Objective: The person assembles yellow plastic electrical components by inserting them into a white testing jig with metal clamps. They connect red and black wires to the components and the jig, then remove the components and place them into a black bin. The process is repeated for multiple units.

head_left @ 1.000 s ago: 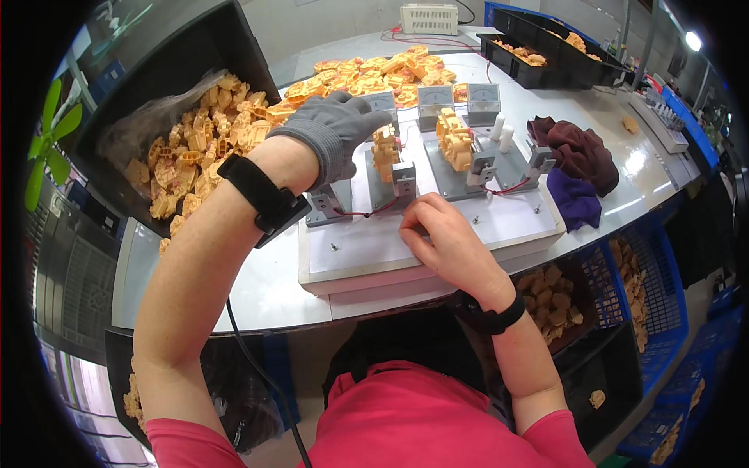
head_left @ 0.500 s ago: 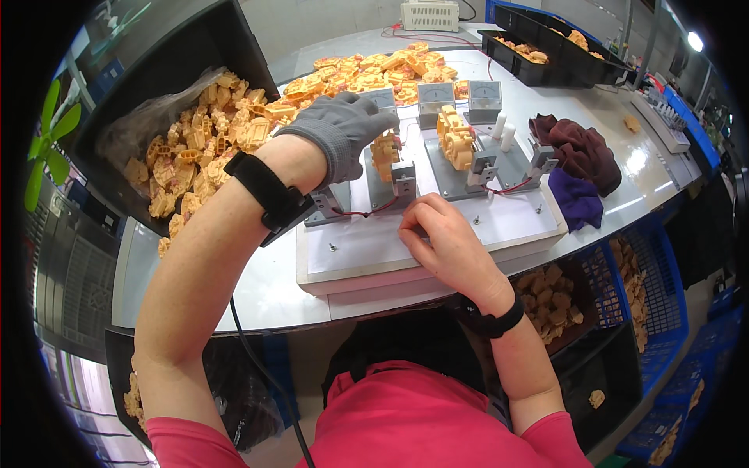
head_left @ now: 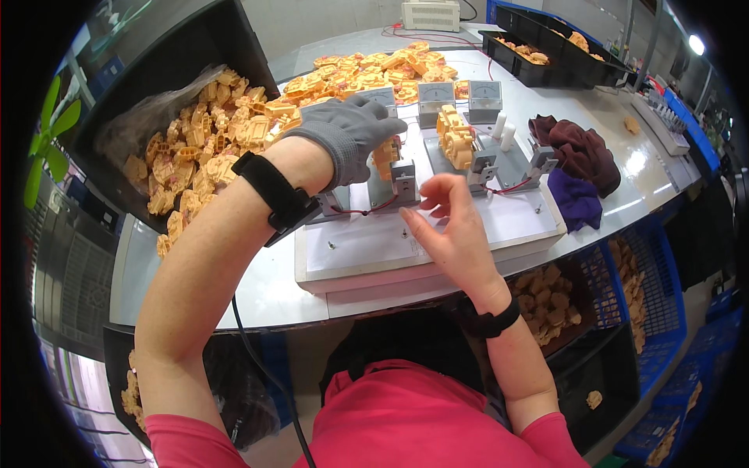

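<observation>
My left hand (head_left: 343,140), in a grey knit glove, is bent round the top and left side of a yellow plastic gear housing (head_left: 384,158). That housing sits in a grey metal test fixture (head_left: 382,192), partly hidden by the glove. Bare, my right hand (head_left: 455,234) hovers just in front of this fixture's clamp block (head_left: 403,179), thumb and curled fingers apart with nothing between them. A second yellow housing (head_left: 454,139) stands in the neighbouring fixture on the right. Behind the fixtures are panel meters (head_left: 436,101). Red wires (head_left: 367,212) run along the fixtures' front.
A tilted black bin (head_left: 253,51) of yellow housings lies at the left, and a heap of housings (head_left: 367,69) spreads behind the meters. Dark red cloth (head_left: 581,156) and purple cloth (head_left: 576,200) lie to the right. Blue crates (head_left: 663,312) stand below the table's right edge.
My right hand has lifted and opened, its fingers moving up and right from beside the clamp block. My left hand has shifted slightly right and down over the housing.
</observation>
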A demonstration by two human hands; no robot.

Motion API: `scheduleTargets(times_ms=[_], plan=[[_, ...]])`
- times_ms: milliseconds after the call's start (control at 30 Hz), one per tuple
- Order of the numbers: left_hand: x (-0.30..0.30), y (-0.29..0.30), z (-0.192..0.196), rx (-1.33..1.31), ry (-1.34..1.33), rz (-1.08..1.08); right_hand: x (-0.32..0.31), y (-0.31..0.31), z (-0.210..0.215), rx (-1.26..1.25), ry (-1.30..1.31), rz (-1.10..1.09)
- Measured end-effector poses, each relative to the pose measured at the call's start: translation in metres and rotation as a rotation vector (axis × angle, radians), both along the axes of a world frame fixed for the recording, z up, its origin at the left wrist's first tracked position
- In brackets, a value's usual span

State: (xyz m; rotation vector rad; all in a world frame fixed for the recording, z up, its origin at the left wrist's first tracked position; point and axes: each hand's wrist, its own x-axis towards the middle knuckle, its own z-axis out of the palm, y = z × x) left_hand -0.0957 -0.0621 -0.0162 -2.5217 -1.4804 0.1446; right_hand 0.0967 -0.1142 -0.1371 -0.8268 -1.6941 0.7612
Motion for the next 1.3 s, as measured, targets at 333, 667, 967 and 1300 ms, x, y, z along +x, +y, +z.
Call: scheduleTargets(times_ms=[333, 667, 967, 1300], plan=[[0.018, 0.009, -0.004, -0.038, 0.051, -0.061, -0.014, 0.003, 0.005, -0.04, 0.097, 0.115], [0.011, -0.004, 0.036, 0.062, 0.083, -0.178, -0.023, 0.0, 0.002, 0.038, 0.192, 0.135], [0.058, -0.119, 0.028, -0.301, -0.593, -0.283, 0.036, -0.05, -0.004, 0.281, 0.28, 0.133], [0.051, -0.132, -0.021, -0.312, -0.72, -0.145, 0.246, -0.114, -0.174, -1.025, 1.016, -0.383]])
